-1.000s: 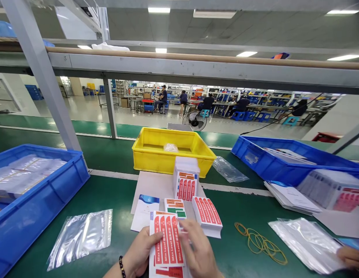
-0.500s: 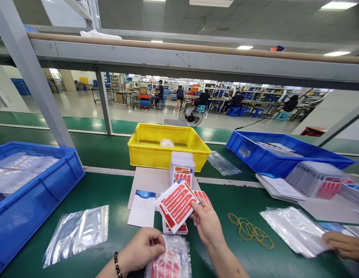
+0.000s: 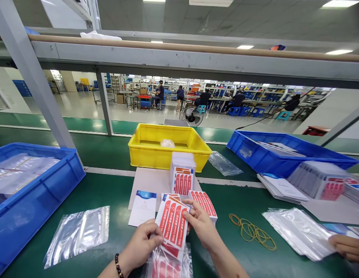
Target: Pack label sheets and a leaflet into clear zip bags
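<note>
My right hand [image 3: 204,224] pinches a few label sheets [image 3: 172,222] with red strips printed "Max Level" and "Min Level", tilted over a clear plastic bag [image 3: 167,266]. The bag lies near the front edge with red-printed sheets showing through. My left hand [image 3: 144,241] is closed at the bag's mouth, thumb against the sheets' lower left edge; its fingertips are partly hidden. Behind the sheets stand a tall stack of bagged label sheets [image 3: 183,181] and a stack of red label sheets [image 3: 205,204]. A white leaflet [image 3: 143,208] with a blue top lies left of them.
A yellow bin [image 3: 167,156] stands behind, with blue bins at left [image 3: 51,181] and right [image 3: 254,158]. Flat clear bags [image 3: 77,235] lie at left, rubber bands [image 3: 253,233] at right. Another person's hand [image 3: 347,247] touches bags [image 3: 298,231] at far right.
The sheets left my left hand for my right, which swung them up and then lowered them over the bag. My left hand moved down to the bag's mouth.
</note>
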### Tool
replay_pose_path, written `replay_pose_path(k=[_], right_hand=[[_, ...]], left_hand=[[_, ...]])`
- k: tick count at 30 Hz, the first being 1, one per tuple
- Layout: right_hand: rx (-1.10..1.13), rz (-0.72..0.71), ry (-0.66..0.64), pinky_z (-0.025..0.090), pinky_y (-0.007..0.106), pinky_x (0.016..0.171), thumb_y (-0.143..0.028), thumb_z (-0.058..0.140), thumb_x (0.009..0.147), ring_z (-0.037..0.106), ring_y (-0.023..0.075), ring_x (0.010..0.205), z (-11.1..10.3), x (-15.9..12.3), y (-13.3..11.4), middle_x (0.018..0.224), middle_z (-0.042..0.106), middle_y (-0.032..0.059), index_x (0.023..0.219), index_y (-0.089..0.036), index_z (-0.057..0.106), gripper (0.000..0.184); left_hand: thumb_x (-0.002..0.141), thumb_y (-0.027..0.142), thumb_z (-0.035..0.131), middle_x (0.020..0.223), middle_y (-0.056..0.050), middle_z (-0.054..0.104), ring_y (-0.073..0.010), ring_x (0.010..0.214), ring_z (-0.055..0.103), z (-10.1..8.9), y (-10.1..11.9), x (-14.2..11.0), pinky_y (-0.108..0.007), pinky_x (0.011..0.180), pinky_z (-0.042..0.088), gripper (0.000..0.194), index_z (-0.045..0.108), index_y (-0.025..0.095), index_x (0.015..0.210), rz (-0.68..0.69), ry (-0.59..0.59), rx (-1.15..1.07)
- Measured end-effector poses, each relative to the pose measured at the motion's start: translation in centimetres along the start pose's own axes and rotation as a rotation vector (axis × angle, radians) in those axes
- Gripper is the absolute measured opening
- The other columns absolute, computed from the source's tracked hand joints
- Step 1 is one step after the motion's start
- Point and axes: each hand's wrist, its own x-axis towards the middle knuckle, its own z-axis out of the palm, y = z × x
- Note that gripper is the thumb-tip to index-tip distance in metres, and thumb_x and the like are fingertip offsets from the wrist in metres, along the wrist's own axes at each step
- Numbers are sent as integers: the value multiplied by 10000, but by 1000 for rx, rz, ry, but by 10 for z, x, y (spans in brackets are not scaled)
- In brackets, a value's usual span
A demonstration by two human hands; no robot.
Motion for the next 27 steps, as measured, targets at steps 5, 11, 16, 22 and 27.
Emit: replay_pose_path(k=[5,11,16,22,27], right_hand=[[-32,-22,65,356,198,391,-477,703,615,476,97,406,-10,3,-8,517,547,-61,935,-205,512,462],[-79,10,-31,347,190,409,-456,676,662,446,86,420,-9,3,-1,511,513,-75,946,-209,498,417],[-221,11,-178,406,242,517,-427,622,717,520,123,551,4,-3,5,627,558,-22,827,-192,587,261],[-467,-55,-567,404,296,755,-335,641,705,541,184,826,9,-13,-7,855,595,35,651,-180,690,171],[-375,74,-442,369,231,566,-197,620,654,483,115,600,10,-14,0,677,561,-13,761,-166,667,121]], left_hand=[[691,325,625,723,-22,519,-167,721,479,-1,-1,-2,-262,686,346,194,623,146,616,-3,-18,37],[697,279,618,860,-39,505,-178,814,478,0,-1,-2,-272,740,354,144,628,151,631,52,-37,52],[714,309,598,830,-32,488,-192,842,476,0,-6,1,-295,775,349,173,608,159,629,44,57,64],[711,331,600,867,-41,493,-178,828,481,4,-7,0,-278,751,351,202,587,157,610,53,165,4],[613,328,681,708,11,517,-121,651,463,5,-2,0,-237,631,347,264,581,166,797,-102,143,-179]])
